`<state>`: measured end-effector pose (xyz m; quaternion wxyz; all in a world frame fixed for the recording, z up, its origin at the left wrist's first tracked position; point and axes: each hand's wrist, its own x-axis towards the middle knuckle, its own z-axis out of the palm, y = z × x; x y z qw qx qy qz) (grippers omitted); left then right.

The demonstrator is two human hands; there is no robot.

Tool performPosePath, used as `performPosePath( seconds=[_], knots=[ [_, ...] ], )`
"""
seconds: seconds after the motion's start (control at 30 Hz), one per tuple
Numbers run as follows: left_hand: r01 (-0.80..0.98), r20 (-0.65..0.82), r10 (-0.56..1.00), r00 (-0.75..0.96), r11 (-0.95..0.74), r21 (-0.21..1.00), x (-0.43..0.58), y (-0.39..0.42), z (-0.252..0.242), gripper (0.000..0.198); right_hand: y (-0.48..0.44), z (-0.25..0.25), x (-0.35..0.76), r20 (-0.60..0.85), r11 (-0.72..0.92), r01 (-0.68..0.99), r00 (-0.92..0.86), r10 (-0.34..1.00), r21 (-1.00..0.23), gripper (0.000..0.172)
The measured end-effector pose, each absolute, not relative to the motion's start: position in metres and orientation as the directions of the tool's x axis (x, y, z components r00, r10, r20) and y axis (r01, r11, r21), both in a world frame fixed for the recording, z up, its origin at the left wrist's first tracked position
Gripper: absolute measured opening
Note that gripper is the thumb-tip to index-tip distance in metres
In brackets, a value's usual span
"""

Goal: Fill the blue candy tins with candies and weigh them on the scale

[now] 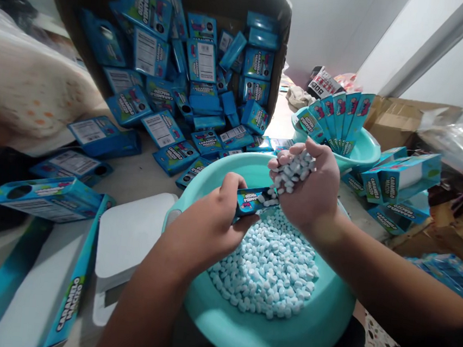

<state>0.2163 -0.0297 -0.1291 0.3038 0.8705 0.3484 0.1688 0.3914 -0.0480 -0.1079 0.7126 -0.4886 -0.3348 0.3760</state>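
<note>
My left hand [228, 211] grips a small blue candy box [249, 200] over a turquoise basin [272, 346], its open end facing right. Cupped and tilted, my right hand [314, 189] holds a heap of small pale-blue candies [295, 171] beside that opening. Some candies lie at the mouth of the box, between it and my right palm. Below both hands, the basin holds a wide pile of the same candies [267, 269].
A large cardboard box [284, 47] on its side spills many blue candy boxes [201, 61]. Left stand a white scale [131, 235] and an open display carton [75, 300]. Behind right, a second turquoise basin [370, 151] holds fanned blue packaging [339, 115]; folded cartons [403, 179] lie beside it.
</note>
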Motion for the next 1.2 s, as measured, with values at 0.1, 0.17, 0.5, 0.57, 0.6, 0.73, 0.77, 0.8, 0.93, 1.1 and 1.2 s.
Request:
performPosePath(
  seconds=[0.1,0.17,0.5,0.57,0.6,0.73,0.77,0.8,0.93,1.1,1.2],
  knots=[
    [0.499,0.090,0.709,0.700,-0.575,0.649,0.217,-0.030,-0.129,0.037,-0.051,-0.108,0.386,0.132,0.249,-0.173,0.504,0.854,-0.953,0.033],
    [0.493,0.096,0.704,0.704,-0.581,0.648,0.216,-0.030,-0.130,0.037,-0.052,-0.108,0.384,0.157,0.251,-0.133,0.486,0.860,-0.959,0.033],
    [0.477,0.135,0.696,0.705,-0.606,0.637,0.216,-0.029,-0.132,0.039,-0.054,-0.104,0.378,0.181,0.289,-0.161,0.480,0.859,-0.944,0.037],
    [0.468,0.137,0.695,0.706,-0.603,0.646,0.216,-0.029,-0.132,0.039,-0.055,-0.104,0.378,0.181,0.287,-0.163,0.472,0.863,-0.944,0.038],
    [0.463,0.139,0.696,0.705,-0.600,0.653,0.216,-0.029,-0.132,0.038,-0.055,-0.104,0.378,0.181,0.288,-0.164,0.472,0.863,-0.943,0.039],
    [0.467,0.139,0.706,0.694,-0.589,0.660,0.215,-0.030,-0.131,0.038,-0.054,-0.105,0.382,0.178,0.271,-0.136,0.470,0.865,-0.953,0.040],
    [0.472,0.141,0.711,0.689,-0.587,0.658,0.216,-0.030,-0.131,0.038,-0.054,-0.106,0.383,0.179,0.260,-0.114,0.466,0.867,-0.959,0.041],
    [0.476,0.145,0.718,0.681,-0.584,0.657,0.216,-0.030,-0.131,0.038,-0.053,-0.106,0.384,0.184,0.249,-0.085,0.456,0.871,-0.965,0.042],
    [0.489,0.187,0.772,0.608,-0.549,0.678,0.215,-0.030,-0.129,0.040,-0.053,-0.107,0.386,0.250,0.247,0.054,0.345,0.905,-0.968,0.037],
    [0.538,0.266,0.847,0.460,-0.505,0.675,0.215,-0.031,-0.128,0.040,-0.059,-0.103,0.385,0.344,0.274,0.367,0.142,0.928,-0.889,0.020],
    [0.562,0.282,0.855,0.436,-0.503,0.657,0.215,-0.030,-0.130,0.039,-0.062,-0.104,0.388,0.461,0.386,0.595,-0.030,0.887,-0.705,0.020]
  ],
)
